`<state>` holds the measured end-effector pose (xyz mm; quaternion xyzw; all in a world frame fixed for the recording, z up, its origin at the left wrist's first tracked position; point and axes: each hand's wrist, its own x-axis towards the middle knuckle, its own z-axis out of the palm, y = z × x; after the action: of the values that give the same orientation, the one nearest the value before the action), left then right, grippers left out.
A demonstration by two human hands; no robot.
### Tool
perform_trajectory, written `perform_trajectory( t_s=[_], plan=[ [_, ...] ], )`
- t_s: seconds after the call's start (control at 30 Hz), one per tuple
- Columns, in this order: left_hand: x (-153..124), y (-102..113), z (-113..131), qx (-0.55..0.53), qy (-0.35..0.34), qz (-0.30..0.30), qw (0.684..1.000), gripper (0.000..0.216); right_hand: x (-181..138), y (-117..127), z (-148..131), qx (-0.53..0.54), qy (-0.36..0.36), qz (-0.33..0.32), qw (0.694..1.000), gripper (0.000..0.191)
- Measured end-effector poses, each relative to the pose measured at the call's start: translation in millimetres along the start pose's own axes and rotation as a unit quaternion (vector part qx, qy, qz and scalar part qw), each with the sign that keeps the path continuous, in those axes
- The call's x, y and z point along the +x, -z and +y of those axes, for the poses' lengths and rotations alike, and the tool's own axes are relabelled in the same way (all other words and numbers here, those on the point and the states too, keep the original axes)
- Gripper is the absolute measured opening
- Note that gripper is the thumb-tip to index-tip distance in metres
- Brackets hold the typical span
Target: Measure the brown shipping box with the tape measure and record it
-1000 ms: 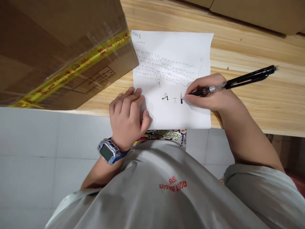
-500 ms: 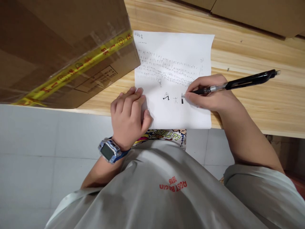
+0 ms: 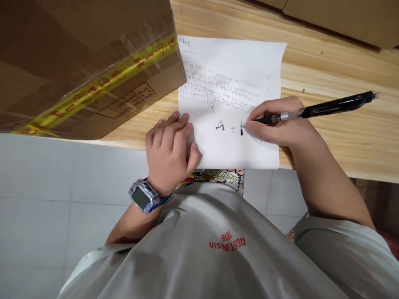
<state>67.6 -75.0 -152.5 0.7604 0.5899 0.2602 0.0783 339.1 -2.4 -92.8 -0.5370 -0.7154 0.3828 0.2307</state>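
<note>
Watching through the head camera, I see my right hand [image 3: 280, 124] pinched closed around a black pen [image 3: 324, 109], gripping it low, close to the tip. The pen's long axis runs almost straight left to right. Its tip touches the sheet of paper [image 3: 233, 62] at a small dark mark [image 3: 241, 129] just left of the fingertips, and its clip end points right and slightly far, out over bare wood. Two little stick figures [image 3: 232, 130] sit just left of that mark, with rows of short strokes [image 3: 218, 85] farther up the page.

My left hand [image 3: 170, 151] holds nothing. It lies palm down with its fingers loosely bent together, pressing on the near left edge of the sheet, well apart from the pen, so the right hand is the nearer one. A watch [image 3: 142, 197] is on that wrist.

The sheet lies flat on a pale wood-grain table [image 3: 343, 137], its near edge level with the table's edge. A big cardboard box [image 3: 87, 62] with yellow tape stands at the left, its corner just beside the sheet. More cartons [image 3: 343, 16] line the far side, and grey floor tiles [image 3: 46, 174] show below.
</note>
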Motion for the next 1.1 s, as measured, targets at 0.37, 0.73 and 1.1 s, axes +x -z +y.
perform_trajectory(
  t_s=[0.37, 0.73, 1.1],
  plan=[
    [0.4, 1.4, -0.5, 0.083, -0.073, 0.057, 0.992, 0.04, -1.3, 0.5, 1.5, 0.046, 0.016, 0.039, 0.998, 0.01],
    [1.3, 1.7, 0.8, 0.085, -0.081, 0.061, 0.991, 0.042, 4.2, 5.1, -0.1, 0.015, -0.002, -0.011, 1.0, 0.01],
    [2.7, 2.6, 1.6, 0.101, -0.09, 0.07, 0.988, 0.038, 4.7, 2.5, 3.4, -0.004, 0.01, 0.003, 1.0, 0.01]
  ],
)
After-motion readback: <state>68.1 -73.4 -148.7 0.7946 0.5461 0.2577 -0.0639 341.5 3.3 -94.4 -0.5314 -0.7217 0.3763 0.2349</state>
